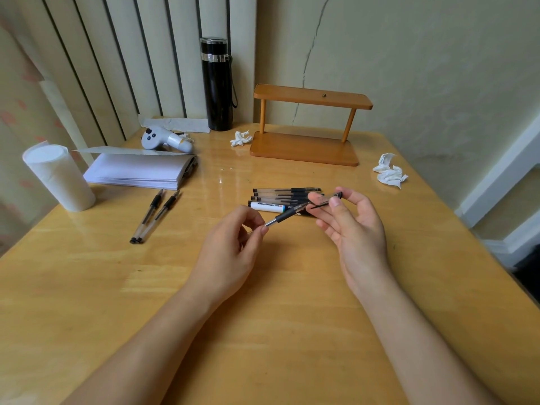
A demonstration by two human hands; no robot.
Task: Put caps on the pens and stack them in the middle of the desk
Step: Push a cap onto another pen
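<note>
- A roll of white paper [58, 176] stands upright at the desk's far left edge.
- A stack of white sheets [137, 171] lies just right of it, with a pale handheld controller [163, 138] behind the stack.
- Two uncapped pens [155, 216] lie side by side and touching on the wooden desk [87, 287], their long axes running from near-left to far-right, tips pointing away toward the sheets.
- A black flask [217, 83] stands upright at the back by the wall.
- The left hand [230, 249] hovers above the desk's middle, thumb and forefinger pinched on the rear end of a pen [287, 216], the other fingers loosely curled.
- That pen slants from lower left up to upper right, its tip aimed at the right hand.
- A pile of capped pens [280, 197] lies on the desk just behind the held pen, long axes running left to right; a white-barrelled one [267, 206] sits at the near edge.
- A wooden two-tier stand [306, 147] sits behind the pile, a crumpled tissue [241, 138] at its left.
- The right hand [356, 229], palm turned inward, grips a clear cap [331, 198] between thumb and fingertips, the cap meeting the pen's tip; the lower fingers are spread loosely.
- More crumpled tissues [390, 172] lie near the right edge.
</note>
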